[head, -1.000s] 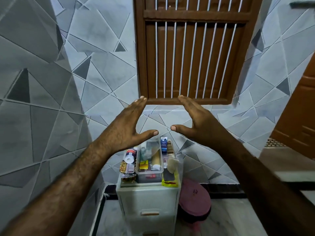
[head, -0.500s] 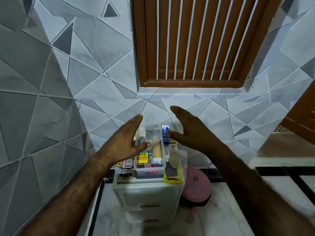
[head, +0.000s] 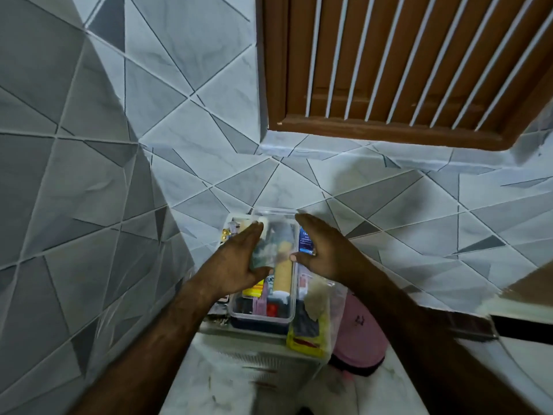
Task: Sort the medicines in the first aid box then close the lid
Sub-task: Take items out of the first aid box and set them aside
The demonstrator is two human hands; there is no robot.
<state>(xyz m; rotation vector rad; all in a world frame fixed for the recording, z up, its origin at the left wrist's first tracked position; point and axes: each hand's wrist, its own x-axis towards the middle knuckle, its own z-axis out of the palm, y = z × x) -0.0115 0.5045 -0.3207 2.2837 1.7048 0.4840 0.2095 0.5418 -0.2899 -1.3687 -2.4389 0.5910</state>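
Note:
A clear plastic first aid box [head: 263, 317] stands on a small white drawer unit [head: 263, 351] against the tiled wall. It holds several medicines, among them a beige roll [head: 282, 277] and a yellow pack [head: 254, 290]. My left hand [head: 239, 259] is at the box's left side, fingers straight, thumb over its top. My right hand [head: 323, 250] is at the box's right side, fingers straight, thumb reaching over the rim. Whether the hands touch the box is blurred. A blue carton [head: 305, 239] stands just behind my right thumb.
Loose packets, one yellow [head: 305, 336], and a clear bag [head: 321, 298] lie on the unit right of the box; small items [head: 226, 233] lie on its left. A pink round object [head: 360, 330] sits on the floor at the right. A brown slatted window [head: 404, 61] is above.
Both hands have come down from in front of the window to the two sides of the box. The camera has tilted down and moved closer to the unit.

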